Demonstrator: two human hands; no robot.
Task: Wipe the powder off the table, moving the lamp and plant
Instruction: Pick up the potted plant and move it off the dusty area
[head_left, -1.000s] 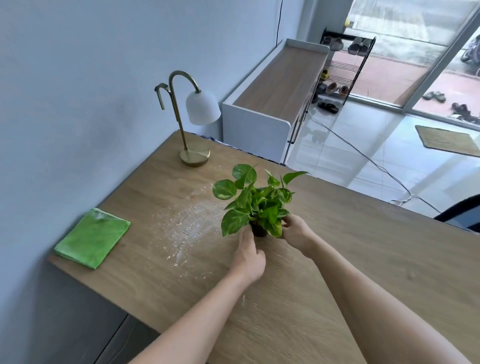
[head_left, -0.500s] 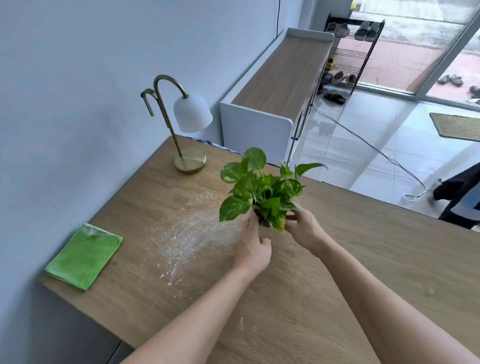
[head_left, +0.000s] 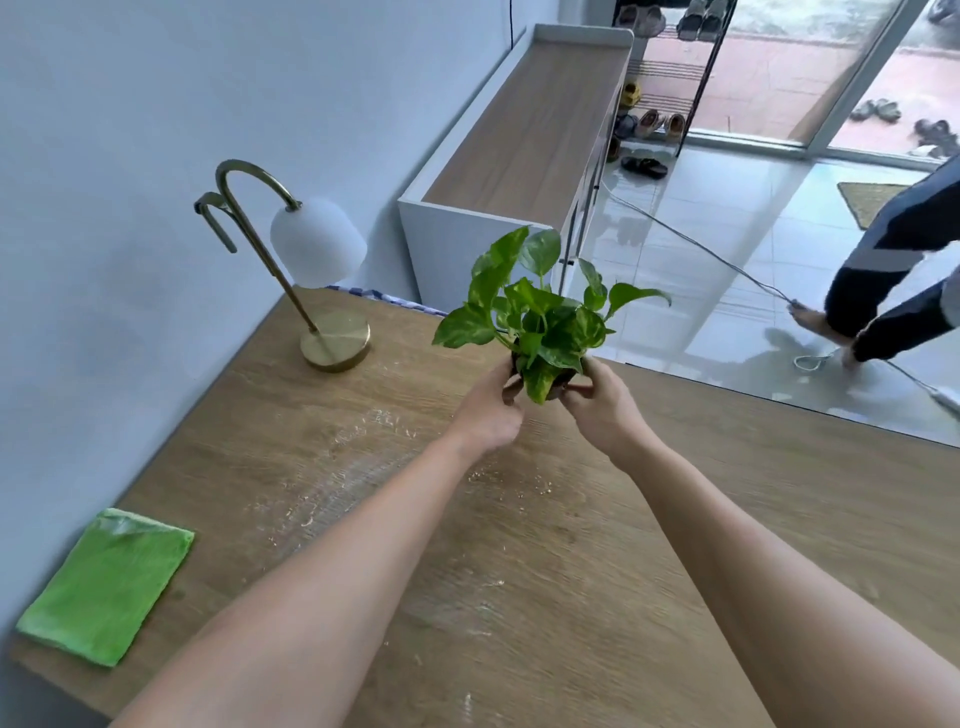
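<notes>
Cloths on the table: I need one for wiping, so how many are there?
1. The green cloth lies flat at the table's near-left corner, by the wall.

- I hold the plant between my left hand and right hand, near the surface's far edge.
- The lamp stands at the far left corner, left of the plant.
- The powder lies between lamp and cloth.
- The cloth lies at the near left corner.

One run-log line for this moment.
step: moving plant | left hand + right hand: gripping its pot | powder: unwiped | cloth: untouched | lamp: not moved
</notes>
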